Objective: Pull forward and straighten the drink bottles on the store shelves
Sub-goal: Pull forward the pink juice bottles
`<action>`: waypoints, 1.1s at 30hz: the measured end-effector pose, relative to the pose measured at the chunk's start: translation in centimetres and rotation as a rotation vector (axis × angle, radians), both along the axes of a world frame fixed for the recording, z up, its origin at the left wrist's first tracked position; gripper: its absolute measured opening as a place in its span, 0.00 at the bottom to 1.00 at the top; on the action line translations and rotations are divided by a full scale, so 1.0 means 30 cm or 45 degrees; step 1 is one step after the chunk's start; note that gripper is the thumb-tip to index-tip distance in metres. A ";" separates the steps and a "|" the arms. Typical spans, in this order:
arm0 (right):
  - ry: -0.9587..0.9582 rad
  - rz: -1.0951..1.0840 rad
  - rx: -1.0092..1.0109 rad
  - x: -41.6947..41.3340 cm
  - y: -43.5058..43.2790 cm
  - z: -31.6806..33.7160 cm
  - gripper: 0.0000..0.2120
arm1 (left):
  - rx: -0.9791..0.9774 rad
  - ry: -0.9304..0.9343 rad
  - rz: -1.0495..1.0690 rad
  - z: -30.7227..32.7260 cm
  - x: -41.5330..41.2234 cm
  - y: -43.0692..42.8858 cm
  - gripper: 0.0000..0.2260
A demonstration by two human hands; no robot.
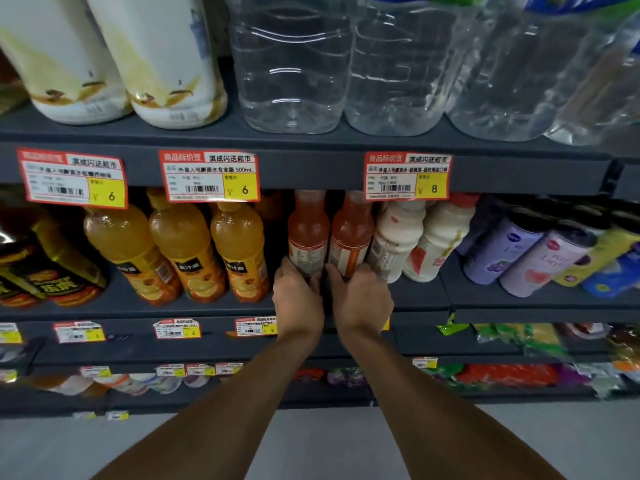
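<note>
Orange juice bottles (239,251) left of hands. Left hand (298,296) grips base of left pink drink bottle (307,233); right hand (362,297) grips right pink drink bottle (350,237), both upright on middle shelf (419,292). White bottles (394,237) just right.

Dim shelf interior w/ glare on water jugs (291,64); edges blurred, fisheye-bowed

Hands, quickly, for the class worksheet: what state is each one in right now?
The left hand grips the base of the left orange-red bottle.
The right hand grips the base of the right orange-red bottle.
</note>
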State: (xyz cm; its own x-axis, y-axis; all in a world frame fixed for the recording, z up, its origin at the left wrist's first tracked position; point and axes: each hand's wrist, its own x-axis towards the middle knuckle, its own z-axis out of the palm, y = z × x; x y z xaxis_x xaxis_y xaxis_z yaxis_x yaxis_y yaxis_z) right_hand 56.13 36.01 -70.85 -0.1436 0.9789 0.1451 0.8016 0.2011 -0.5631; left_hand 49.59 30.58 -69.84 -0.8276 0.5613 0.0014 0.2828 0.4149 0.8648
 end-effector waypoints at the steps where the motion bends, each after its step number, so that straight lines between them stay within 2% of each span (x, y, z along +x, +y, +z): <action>1: 0.003 0.002 -0.002 0.000 -0.001 0.002 0.25 | 0.004 -0.001 0.005 0.002 0.002 -0.002 0.17; 9: -0.005 0.022 0.030 0.043 -0.022 0.015 0.24 | -0.017 -0.042 0.076 -0.009 0.036 -0.021 0.17; 14: -0.056 0.100 0.056 0.083 -0.002 0.017 0.25 | -0.037 0.021 0.023 -0.005 0.020 0.002 0.28; 21: -0.062 0.159 0.081 0.103 0.005 0.007 0.25 | 0.010 -0.025 0.079 -0.018 0.030 0.008 0.23; 26: 0.017 0.346 0.058 0.166 0.031 -0.005 0.24 | -0.082 -0.019 0.122 -0.012 0.075 -0.030 0.27; 30: -0.017 0.530 0.075 0.230 0.079 -0.007 0.23 | -0.189 0.094 0.042 -0.005 0.059 -0.073 0.32; 33: -0.056 0.553 0.022 0.228 0.093 -0.002 0.24 | -0.159 0.175 -0.106 -0.009 0.028 -0.093 0.33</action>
